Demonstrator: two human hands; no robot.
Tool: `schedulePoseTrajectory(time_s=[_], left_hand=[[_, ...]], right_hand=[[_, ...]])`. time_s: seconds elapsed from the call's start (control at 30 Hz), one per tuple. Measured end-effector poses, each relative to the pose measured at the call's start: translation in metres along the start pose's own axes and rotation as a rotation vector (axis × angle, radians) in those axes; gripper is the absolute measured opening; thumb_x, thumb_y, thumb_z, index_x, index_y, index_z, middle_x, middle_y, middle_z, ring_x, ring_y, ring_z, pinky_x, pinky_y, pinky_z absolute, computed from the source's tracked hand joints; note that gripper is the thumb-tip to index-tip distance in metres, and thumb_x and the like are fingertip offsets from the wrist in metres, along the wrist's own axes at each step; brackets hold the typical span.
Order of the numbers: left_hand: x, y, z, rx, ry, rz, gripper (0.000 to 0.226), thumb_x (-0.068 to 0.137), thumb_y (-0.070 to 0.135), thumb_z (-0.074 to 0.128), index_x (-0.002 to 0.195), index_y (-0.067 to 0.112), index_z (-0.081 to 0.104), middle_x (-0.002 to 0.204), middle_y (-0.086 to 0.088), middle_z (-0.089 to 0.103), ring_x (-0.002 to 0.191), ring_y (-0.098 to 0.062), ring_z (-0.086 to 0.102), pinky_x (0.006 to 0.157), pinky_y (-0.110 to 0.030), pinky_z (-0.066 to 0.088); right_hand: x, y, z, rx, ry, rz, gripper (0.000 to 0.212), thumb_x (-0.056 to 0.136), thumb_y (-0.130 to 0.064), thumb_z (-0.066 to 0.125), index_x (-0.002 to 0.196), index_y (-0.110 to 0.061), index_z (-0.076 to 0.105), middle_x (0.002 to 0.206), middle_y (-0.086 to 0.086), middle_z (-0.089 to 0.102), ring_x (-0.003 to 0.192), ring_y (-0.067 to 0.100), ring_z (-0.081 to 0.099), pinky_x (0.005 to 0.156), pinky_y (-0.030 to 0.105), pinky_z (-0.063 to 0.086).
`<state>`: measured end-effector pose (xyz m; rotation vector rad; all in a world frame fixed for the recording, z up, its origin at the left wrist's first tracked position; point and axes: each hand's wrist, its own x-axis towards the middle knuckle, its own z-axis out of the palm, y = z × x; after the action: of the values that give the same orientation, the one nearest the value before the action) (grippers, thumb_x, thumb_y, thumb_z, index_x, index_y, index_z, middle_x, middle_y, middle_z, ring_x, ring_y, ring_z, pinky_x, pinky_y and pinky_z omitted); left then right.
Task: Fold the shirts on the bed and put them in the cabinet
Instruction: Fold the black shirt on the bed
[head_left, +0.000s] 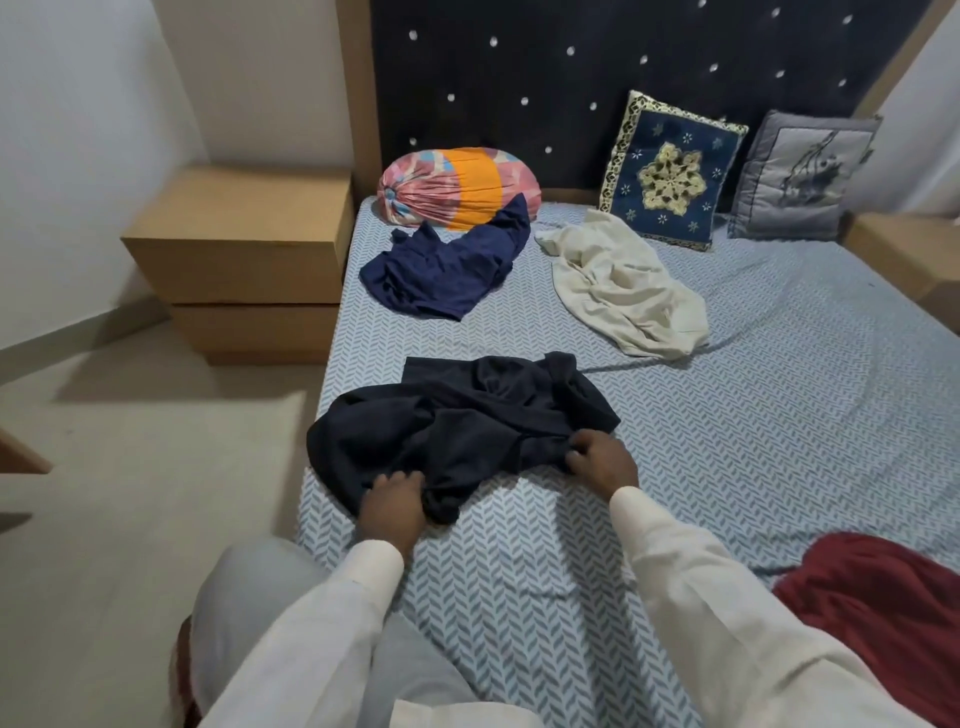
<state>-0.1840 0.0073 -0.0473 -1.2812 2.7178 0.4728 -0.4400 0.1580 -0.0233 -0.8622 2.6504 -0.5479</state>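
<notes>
A crumpled black shirt (457, 421) lies near the bed's left edge, right in front of me. My left hand (392, 506) grips its near hem, fingers closed in the cloth. My right hand (602, 460) pinches the same shirt's near right edge. Farther up the bed (753, 441) a navy blue shirt (447, 270) lies bunched against a bolster. To its right a cream shirt (623, 291) lies spread and wrinkled. A dark red garment (883, 618) sits at the lower right corner.
A pink and orange bolster (457, 187), a blue embroidered cushion (672, 171) and a grey cushion (802, 174) lean on the dark headboard (571, 67). A wooden bedside cabinet (244, 260) stands left of the bed, another (909, 254) at the right. Bare floor (130, 493) lies to the left.
</notes>
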Motion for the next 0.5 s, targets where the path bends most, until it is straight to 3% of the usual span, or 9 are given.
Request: schedulePoseTrajectory(time_s=[0.1, 0.17, 0.27, 0.33, 0.4, 0.5], left_hand=[[0.017, -0.021, -0.026, -0.45, 0.27, -0.042, 0.038, 0.082, -0.003, 0.044, 0.11, 0.012, 0.066, 0.108, -0.018, 0.059, 0.105, -0.037, 0.055, 0.094, -0.04, 0.044], [0.022, -0.027, -0.061, -0.699, 0.477, -0.069, 0.044, 0.081, -0.01, 0.041, 0.11, 0.011, 0.066, 0.11, -0.014, 0.06, 0.106, -0.027, 0.055, 0.097, -0.03, 0.039], [0.028, -0.021, -0.111, -0.981, 0.46, -0.063, 0.046, 0.084, -0.005, 0.035, 0.112, 0.018, 0.063, 0.111, 0.003, 0.061, 0.101, -0.012, 0.053, 0.089, -0.024, 0.039], [0.035, -0.021, -0.119, -1.002, 0.414, -0.088, 0.041, 0.085, -0.001, 0.035, 0.109, 0.019, 0.061, 0.108, 0.001, 0.061, 0.099, -0.016, 0.055, 0.086, -0.027, 0.042], [0.041, -0.03, -0.108, -0.826, 0.426, -0.201, 0.036, 0.088, 0.007, 0.037, 0.11, 0.018, 0.063, 0.114, -0.013, 0.058, 0.105, -0.033, 0.054, 0.093, -0.035, 0.044], [0.034, -0.046, -0.076, -0.694, 0.402, -0.463, 0.03, 0.094, 0.016, 0.039, 0.111, 0.013, 0.063, 0.12, -0.024, 0.057, 0.107, -0.043, 0.053, 0.092, -0.04, 0.043]], right_hand=[[0.008, -0.001, -0.045, 0.271, 0.27, 0.073, 0.024, 0.084, -0.031, 0.049, 0.076, -0.015, 0.064, 0.09, 0.016, 0.069, 0.085, 0.034, 0.062, 0.068, 0.03, 0.036], [0.015, 0.0, -0.08, 0.322, 0.501, 0.184, 0.029, 0.088, -0.03, 0.044, 0.082, -0.009, 0.063, 0.098, 0.023, 0.067, 0.087, 0.038, 0.059, 0.07, 0.035, 0.037], [0.028, 0.009, -0.112, 0.284, 0.698, 0.258, 0.023, 0.089, -0.028, 0.048, 0.101, -0.016, 0.063, 0.106, 0.019, 0.067, 0.099, 0.04, 0.06, 0.079, 0.04, 0.044], [0.031, 0.015, -0.112, 0.213, 0.747, 0.221, 0.029, 0.085, -0.027, 0.052, 0.112, -0.016, 0.058, 0.113, 0.016, 0.062, 0.108, 0.039, 0.056, 0.085, 0.045, 0.044], [0.027, 0.021, -0.098, 0.171, 0.742, 0.161, 0.032, 0.082, -0.023, 0.056, 0.113, -0.015, 0.056, 0.111, 0.013, 0.059, 0.108, 0.036, 0.054, 0.085, 0.045, 0.044], [0.008, 0.025, -0.063, 0.268, 0.434, 0.08, 0.014, 0.078, -0.025, 0.061, 0.092, -0.022, 0.06, 0.086, 0.001, 0.065, 0.087, 0.028, 0.062, 0.077, 0.037, 0.048]])
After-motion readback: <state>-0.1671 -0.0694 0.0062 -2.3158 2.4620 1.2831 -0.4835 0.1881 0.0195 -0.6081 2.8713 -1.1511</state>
